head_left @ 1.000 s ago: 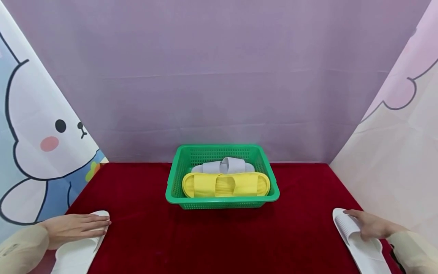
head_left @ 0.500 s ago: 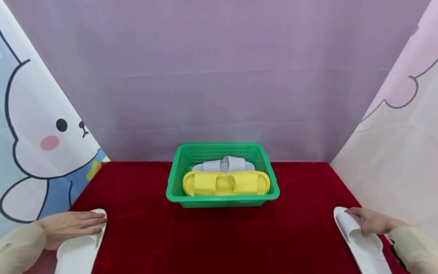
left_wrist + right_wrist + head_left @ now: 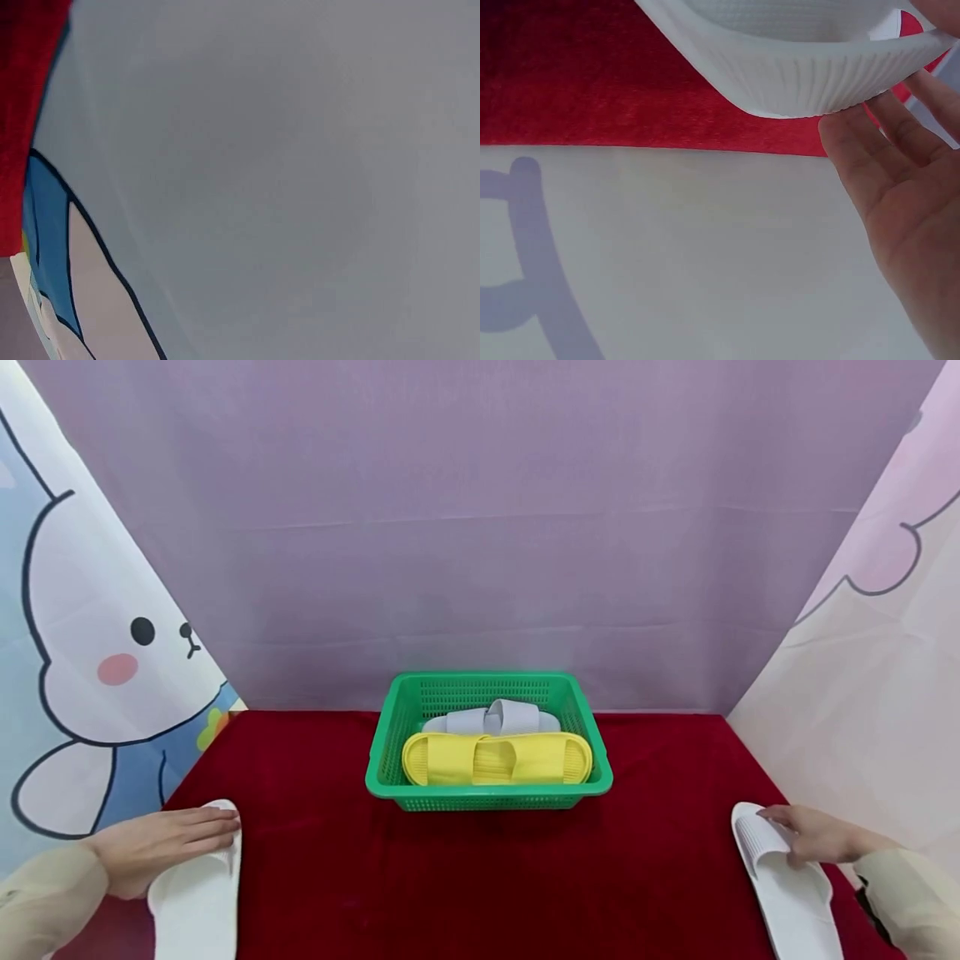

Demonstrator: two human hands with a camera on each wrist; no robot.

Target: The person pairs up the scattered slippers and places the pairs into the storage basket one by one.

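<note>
My left hand [image 3: 161,847] lies palm down across the strap of a white slipper [image 3: 197,910] at the table's left side, fingers straight, thumb hidden. In the left wrist view neither the hand nor the slipper shows. On the right side, my right hand [image 3: 817,835] pinches the ribbed strap of a second white slipper [image 3: 798,902], whose toe points away from me. The right wrist view shows the fingers of that hand [image 3: 915,195] at the strap's outer side [image 3: 802,71], with the thumb partly cut off above.
A green plastic basket [image 3: 378,760] stands at the middle back of the red-covered table [image 3: 480,893]. Inside lie a pair of yellow slippers [image 3: 450,762] and a pair of pale grey slippers [image 3: 517,718] behind them. Printed cloth walls [image 3: 82,610] border both sides.
The left slipper has turned straighter and slid a little forward under my left hand. The right slipper has shifted slightly forward with my right hand. The basket has stayed in place.
</note>
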